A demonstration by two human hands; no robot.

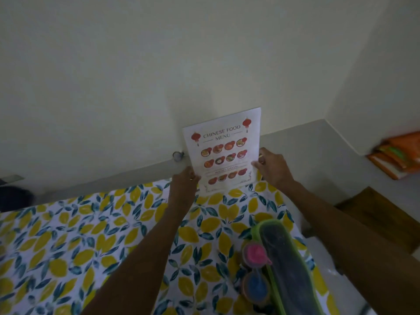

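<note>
Evidently a menu sheet (223,153) is held upright at the far edge of the table, before the wall (159,76), probably so that it can be stood or fixed there. Its left edge is pinched by the left hand (183,181), its right edge by the right hand (272,167). Nearer, on the lemon-print tablecloth (68,246), a green-rimmed container (286,258) and pink-lidded (256,253) and blue-lidded (255,286) jars are seen, clear of the sheet. A small fitting (178,156) on the wall lies just beside the sheet's left edge.

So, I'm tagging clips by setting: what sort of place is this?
Likely a room at home: a lemon-print cloth spread by a plain wall, small colour pots, and a printed menu held upright by left hand and right hand.
</note>
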